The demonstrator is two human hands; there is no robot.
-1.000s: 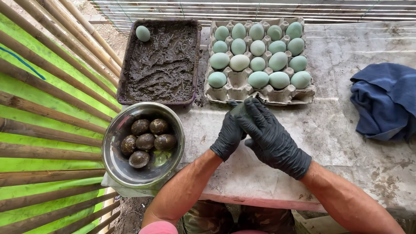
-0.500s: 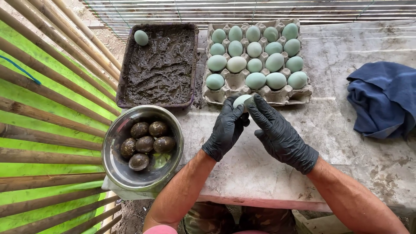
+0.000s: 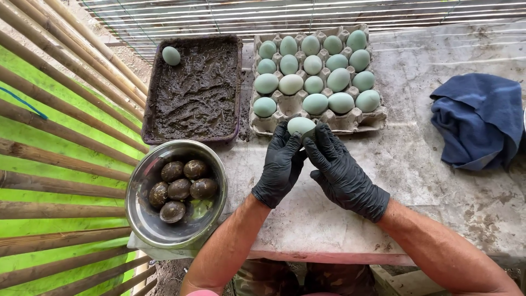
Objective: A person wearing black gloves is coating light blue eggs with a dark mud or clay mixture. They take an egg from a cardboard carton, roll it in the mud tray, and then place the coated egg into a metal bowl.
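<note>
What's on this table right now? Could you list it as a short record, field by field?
left hand: left hand, black glove, on a pale egg
right hand: right hand, black glove, on the same egg
egg carton: pale blue-green eggs
dark tray: wet mud, one clean egg in a corner
metal bowl: six mud-coated eggs
blue cloth: crumpled, at the right

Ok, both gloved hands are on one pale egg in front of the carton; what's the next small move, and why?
Probably carry the egg left into the mud tray. Left hand and right hand hold it clean, while the eggs in the metal bowl are already mud-coated, and another clean egg lies in the tray.
</note>
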